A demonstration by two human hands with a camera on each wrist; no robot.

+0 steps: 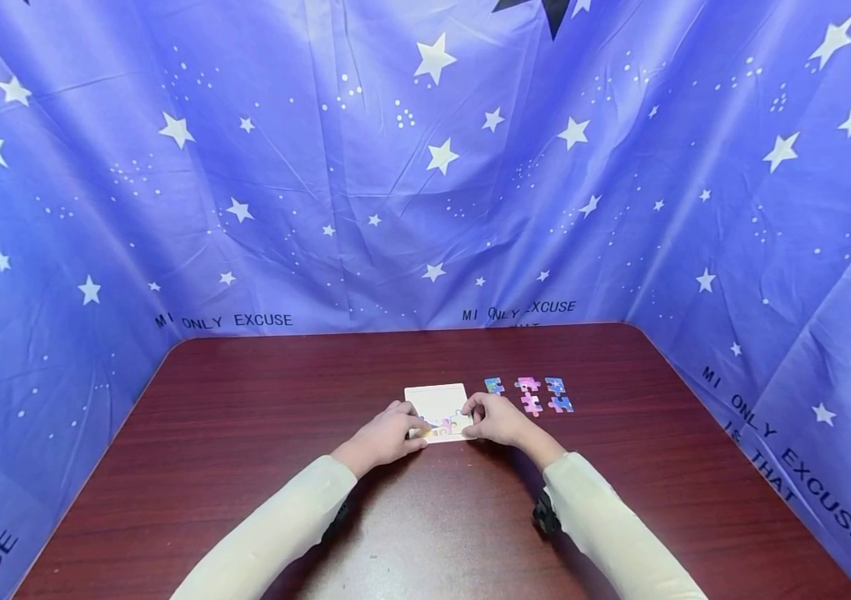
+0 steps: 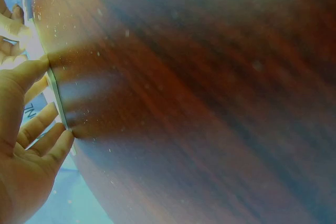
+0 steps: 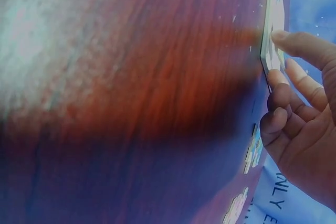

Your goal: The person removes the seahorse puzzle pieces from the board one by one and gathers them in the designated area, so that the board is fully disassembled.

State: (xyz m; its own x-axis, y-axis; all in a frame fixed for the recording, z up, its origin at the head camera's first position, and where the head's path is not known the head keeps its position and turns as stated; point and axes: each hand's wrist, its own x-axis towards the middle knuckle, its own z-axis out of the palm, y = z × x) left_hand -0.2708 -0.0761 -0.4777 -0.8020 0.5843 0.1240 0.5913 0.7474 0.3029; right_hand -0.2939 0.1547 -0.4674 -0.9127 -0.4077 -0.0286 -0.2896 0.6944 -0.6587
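Observation:
A small white puzzle tray [image 1: 434, 392] lies on the table, with several colourful pieces fitted along its near side. My left hand [image 1: 385, 435] rests at the tray's left end, fingers fairly straight, the thumb at the near edge. The left wrist view shows this thumb [image 2: 37, 67] and the little finger touching the tray's thin side. At the right end, my right hand [image 1: 498, 419] pinches a pale puzzle piece [image 1: 459, 422] between thumb and index finger, low over the tray. In the right wrist view the other fingers [image 3: 278, 98] of this hand curl beside the tray's corner.
Several loose jigsaw pieces, among them a pink one [image 1: 530, 405] and a blue one [image 1: 555, 386], lie right of the tray, beyond my right hand. The dark red wooden table [image 1: 282, 375] meets a blue star-printed cloth [image 1: 365, 233] at the back and both sides.

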